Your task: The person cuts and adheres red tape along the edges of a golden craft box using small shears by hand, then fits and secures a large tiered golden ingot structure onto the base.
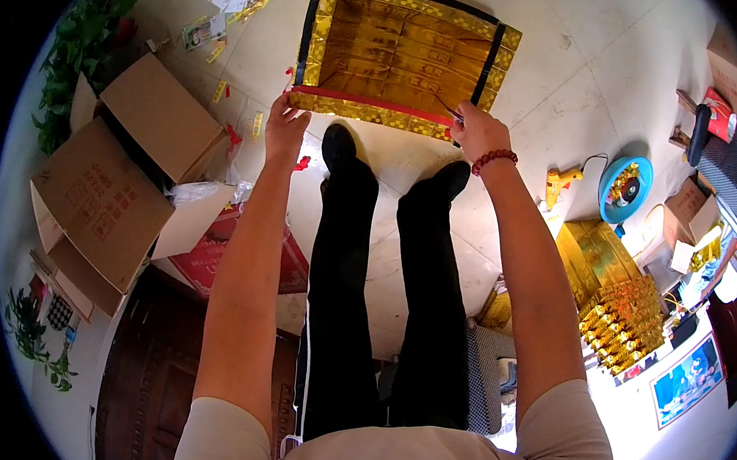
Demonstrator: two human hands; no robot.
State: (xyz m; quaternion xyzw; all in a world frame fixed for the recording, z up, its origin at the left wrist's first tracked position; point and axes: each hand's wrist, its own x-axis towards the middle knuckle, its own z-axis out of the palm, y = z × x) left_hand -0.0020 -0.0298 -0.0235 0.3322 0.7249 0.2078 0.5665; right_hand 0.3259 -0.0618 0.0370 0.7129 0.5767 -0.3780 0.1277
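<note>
- Your gold, patterned open box [319,37] rests on the pale tiled floor [554,94], just ahead of your black shoes [337,146]; take it as the landmark.
- A narrow red strip [368,103] runs along the box's near edge, while black strips [487,66] border its other sides.
- Your left hand [285,132] is at the box's near left corner, thumb and fingers nearly closed, apparently pinching the red strip's end against the edge. Keep that pinch light and steady, so the strip lies straight and the thin-looking wall doesn't buckle.
- Your right hand [481,137] is at the near right corner, fingers curled closed around a small dark metal tool [453,114], perhaps scissors. Whether its blades are apart is too small to tell.
- Angle the tool's point away from the gold surface, as a slip could scratch or pierce it, and keep your fingertips out of its line.
- Match the strip to the edge along its whole length; a slight skew at one corner probably shows most at the other.
- The yellow glue gun [562,184] lies to the right of the box, nearer your side, beside a blue round basin [604,194]. Mind its nozzle, which may be hot.
</note>
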